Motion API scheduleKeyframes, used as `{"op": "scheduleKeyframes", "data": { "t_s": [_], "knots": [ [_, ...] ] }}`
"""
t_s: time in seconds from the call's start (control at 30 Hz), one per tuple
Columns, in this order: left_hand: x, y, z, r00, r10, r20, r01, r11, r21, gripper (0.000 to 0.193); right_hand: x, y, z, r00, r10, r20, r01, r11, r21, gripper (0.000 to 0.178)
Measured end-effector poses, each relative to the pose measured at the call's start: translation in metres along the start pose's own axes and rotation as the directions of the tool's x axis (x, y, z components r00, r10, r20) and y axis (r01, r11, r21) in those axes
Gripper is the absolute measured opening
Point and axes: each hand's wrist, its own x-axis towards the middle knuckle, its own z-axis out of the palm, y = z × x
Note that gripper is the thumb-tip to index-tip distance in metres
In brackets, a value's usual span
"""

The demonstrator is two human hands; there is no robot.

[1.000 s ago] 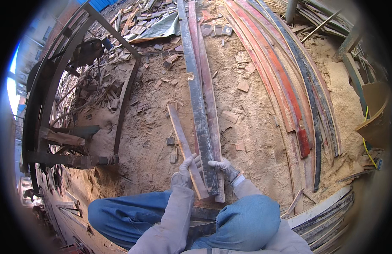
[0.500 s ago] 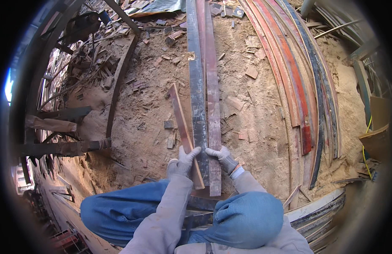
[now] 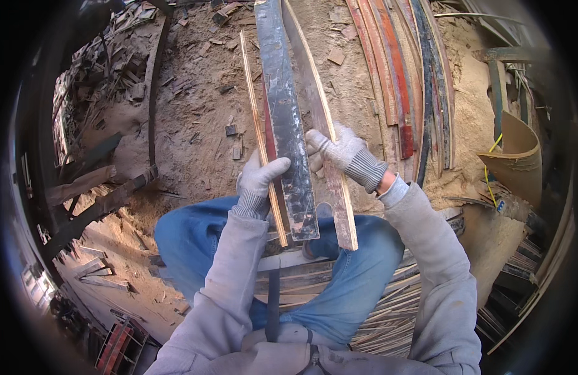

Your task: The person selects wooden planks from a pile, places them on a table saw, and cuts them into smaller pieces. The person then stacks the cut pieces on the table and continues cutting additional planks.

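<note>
My left hand (image 3: 258,179), in a pale work glove, is closed round a narrow plywood strip (image 3: 253,106) standing on edge. Its thumb reaches over to the left edge of a wide dark, scuffed strip (image 3: 286,125), with a reddish face showing between the two. My gloved right hand (image 3: 345,152) grips another long plywood strip (image 3: 309,69), tilted so its pale layered edge shows. Its fingers are partly hidden behind that strip. A gap separates the right strip from the dark one at the near end. All these near ends hang above my lap.
On the right lie several long red, brown and black strips (image 3: 398,81). Scrap pieces (image 3: 230,130) dot the sawdust-covered ground (image 3: 201,81). A dark beam (image 3: 154,94) runs along the left. At right stands a curved brown sheet (image 3: 514,156). More stacked strips (image 3: 389,312) lie beneath me.
Both hands have risen and drawn the strips nearer. My right hand has moved right, tilting its strip away from the dark one. The left strip has turned more on edge.
</note>
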Motion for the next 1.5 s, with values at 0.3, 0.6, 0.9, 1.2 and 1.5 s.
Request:
{"op": "scheduleKeyframes", "data": {
  "t_s": [0.3, 0.6, 0.9, 1.2, 1.5],
  "knots": [
    [-0.159, 0.16, 0.068, 0.997, -0.02, 0.077, 0.045, 0.944, -0.328, 0.062, -0.107, -0.163, 0.08, 0.957, 0.032, -0.288, -0.018, 0.998, 0.052, 0.107],
    [-0.274, 0.304, 0.108, 0.996, -0.063, -0.061, 0.074, 0.977, 0.202, 0.062, -0.185, -0.313, 0.154, 0.967, 0.09, -0.238, 0.027, 0.894, 0.447, 0.06],
    [-0.313, 0.384, 0.087, 0.969, -0.21, -0.133, 0.203, 0.977, -0.069, 0.044, -0.223, -0.366, 0.183, 0.992, 0.114, -0.056, -0.057, 0.794, 0.605, 0.036],
    [-0.28, 0.354, 0.084, 0.942, -0.312, -0.124, 0.334, 0.907, 0.257, 0.079, -0.242, -0.366, 0.202, 0.988, 0.023, -0.153, 0.07, 0.814, 0.577, 0.034],
    [-0.338, 0.379, 0.078, 0.968, -0.251, 0.014, 0.244, 0.951, 0.189, 0.08, -0.243, -0.353, 0.21, 0.973, 0.214, 0.092, -0.216, 0.976, 0.022, 0.078]
  ]
}}
